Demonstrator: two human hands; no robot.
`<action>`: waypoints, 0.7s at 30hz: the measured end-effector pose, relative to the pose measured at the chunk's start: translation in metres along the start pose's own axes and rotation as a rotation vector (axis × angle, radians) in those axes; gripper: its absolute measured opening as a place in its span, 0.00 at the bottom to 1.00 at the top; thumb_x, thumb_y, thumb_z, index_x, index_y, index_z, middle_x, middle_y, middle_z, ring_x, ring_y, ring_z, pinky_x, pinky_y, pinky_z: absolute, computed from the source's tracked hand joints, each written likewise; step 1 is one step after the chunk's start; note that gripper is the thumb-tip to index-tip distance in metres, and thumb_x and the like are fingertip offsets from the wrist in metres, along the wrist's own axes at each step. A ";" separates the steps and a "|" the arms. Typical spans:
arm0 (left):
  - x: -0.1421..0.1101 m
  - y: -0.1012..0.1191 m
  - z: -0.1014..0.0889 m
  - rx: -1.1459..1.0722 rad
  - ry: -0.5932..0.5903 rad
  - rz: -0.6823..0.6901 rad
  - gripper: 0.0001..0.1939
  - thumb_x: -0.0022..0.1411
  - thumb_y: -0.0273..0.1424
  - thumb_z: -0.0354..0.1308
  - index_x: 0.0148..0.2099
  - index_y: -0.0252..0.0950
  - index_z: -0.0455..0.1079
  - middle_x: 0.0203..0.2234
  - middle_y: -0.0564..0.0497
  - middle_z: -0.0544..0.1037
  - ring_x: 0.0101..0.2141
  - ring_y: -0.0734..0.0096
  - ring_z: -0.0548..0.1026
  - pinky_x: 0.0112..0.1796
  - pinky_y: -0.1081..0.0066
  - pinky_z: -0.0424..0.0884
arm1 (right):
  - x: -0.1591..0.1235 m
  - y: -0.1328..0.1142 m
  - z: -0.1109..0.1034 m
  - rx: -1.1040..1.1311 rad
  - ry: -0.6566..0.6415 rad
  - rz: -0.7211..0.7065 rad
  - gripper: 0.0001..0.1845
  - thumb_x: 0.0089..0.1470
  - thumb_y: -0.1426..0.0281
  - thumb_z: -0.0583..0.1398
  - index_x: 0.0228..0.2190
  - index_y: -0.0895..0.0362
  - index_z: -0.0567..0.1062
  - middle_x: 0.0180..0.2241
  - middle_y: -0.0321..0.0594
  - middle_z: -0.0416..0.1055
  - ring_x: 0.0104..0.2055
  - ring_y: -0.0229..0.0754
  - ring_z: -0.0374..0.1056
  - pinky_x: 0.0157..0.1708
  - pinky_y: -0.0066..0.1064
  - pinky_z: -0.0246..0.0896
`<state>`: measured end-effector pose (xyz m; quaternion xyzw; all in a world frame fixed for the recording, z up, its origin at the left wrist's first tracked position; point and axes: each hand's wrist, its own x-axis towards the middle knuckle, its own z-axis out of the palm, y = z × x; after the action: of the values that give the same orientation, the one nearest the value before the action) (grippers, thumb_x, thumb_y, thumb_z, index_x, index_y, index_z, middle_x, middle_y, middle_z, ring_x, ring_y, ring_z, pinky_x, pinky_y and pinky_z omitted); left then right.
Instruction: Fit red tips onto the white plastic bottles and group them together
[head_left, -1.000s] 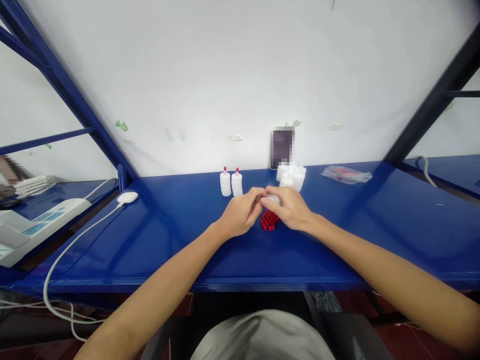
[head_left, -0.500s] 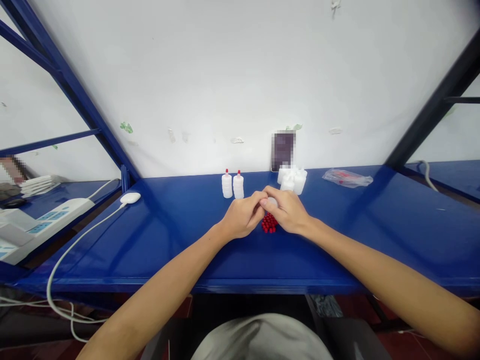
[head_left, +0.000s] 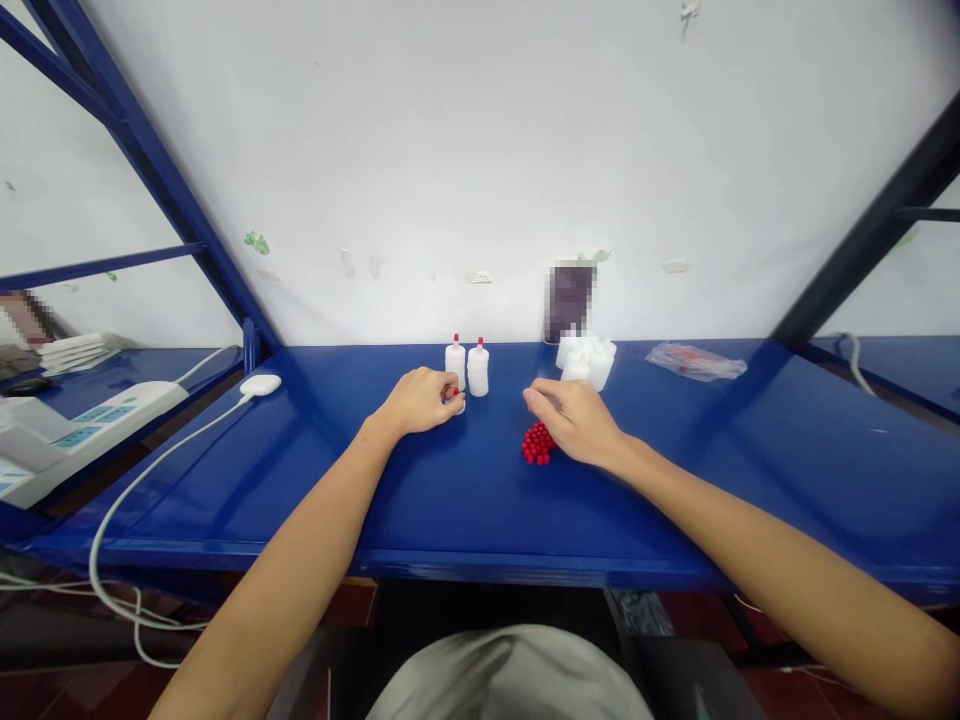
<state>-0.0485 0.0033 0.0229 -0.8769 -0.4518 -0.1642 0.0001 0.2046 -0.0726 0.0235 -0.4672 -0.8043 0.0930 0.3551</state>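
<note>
My left hand point(head_left: 424, 401) is closed around a small white squeeze bottle with a red tip point(head_left: 459, 404), mostly hidden by the fingers. It is just in front of two upright white bottles with red tips, the left one point(head_left: 455, 366) and the right one point(head_left: 478, 371). My right hand point(head_left: 574, 415) is loosely curled, thumb close to the index finger, with nothing visible at the fingertips. Its palm side is hidden. Beside and partly under it lies a pile of small red caps point(head_left: 537, 445). Behind it are several white bottles without red tips point(head_left: 592, 360).
The blue table point(head_left: 420, 510) meets a white wall. A dark, blurred-out upright object point(head_left: 570, 300) leans there. A clear plastic bag point(head_left: 696, 362) with something red lies at the back right. On the left are a white cabled device point(head_left: 261, 385) and a power strip point(head_left: 97, 435).
My hands were together over the caps, around a white object. The left hand has moved left with the bottle towards the two upright bottles. The right hand has stayed by the caps.
</note>
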 end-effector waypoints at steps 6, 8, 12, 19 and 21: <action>0.002 -0.005 0.003 -0.017 0.015 -0.109 0.20 0.64 0.47 0.49 0.31 0.37 0.70 0.24 0.50 0.76 0.24 0.68 0.71 0.27 0.71 0.55 | 0.000 0.001 0.001 -0.008 -0.006 -0.004 0.23 0.65 0.57 0.48 0.21 0.55 0.62 0.19 0.33 0.62 0.22 0.37 0.57 0.27 0.32 0.43; 0.002 -0.002 -0.001 0.003 0.065 -0.141 0.23 0.64 0.49 0.48 0.30 0.36 0.70 0.24 0.49 0.76 0.25 0.67 0.71 0.27 0.71 0.54 | 0.000 0.001 0.001 -0.007 -0.007 -0.006 0.23 0.65 0.57 0.48 0.21 0.55 0.61 0.19 0.33 0.61 0.22 0.37 0.57 0.27 0.32 0.43; 0.000 0.015 -0.008 0.024 0.143 -0.092 0.20 0.66 0.44 0.47 0.34 0.36 0.73 0.24 0.50 0.77 0.25 0.67 0.72 0.28 0.71 0.56 | -0.001 0.001 0.001 0.001 -0.008 -0.006 0.24 0.65 0.56 0.48 0.21 0.55 0.61 0.19 0.33 0.62 0.22 0.38 0.57 0.27 0.32 0.44; 0.000 0.044 0.001 0.171 -0.106 0.026 0.17 0.64 0.35 0.48 0.46 0.38 0.76 0.33 0.43 0.81 0.34 0.56 0.79 0.34 0.66 0.67 | 0.000 -0.001 0.002 -0.001 -0.016 -0.009 0.23 0.65 0.57 0.48 0.21 0.55 0.60 0.19 0.33 0.59 0.22 0.37 0.56 0.27 0.32 0.43; 0.000 0.046 0.005 0.187 -0.134 0.020 0.19 0.66 0.36 0.46 0.50 0.38 0.75 0.37 0.41 0.81 0.37 0.54 0.79 0.37 0.63 0.69 | 0.000 -0.001 0.002 -0.003 -0.011 -0.010 0.23 0.65 0.57 0.49 0.21 0.55 0.60 0.19 0.33 0.59 0.22 0.37 0.56 0.27 0.32 0.42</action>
<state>-0.0105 -0.0234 0.0253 -0.8866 -0.4552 -0.0623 0.0534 0.2029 -0.0725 0.0226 -0.4630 -0.8089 0.0925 0.3503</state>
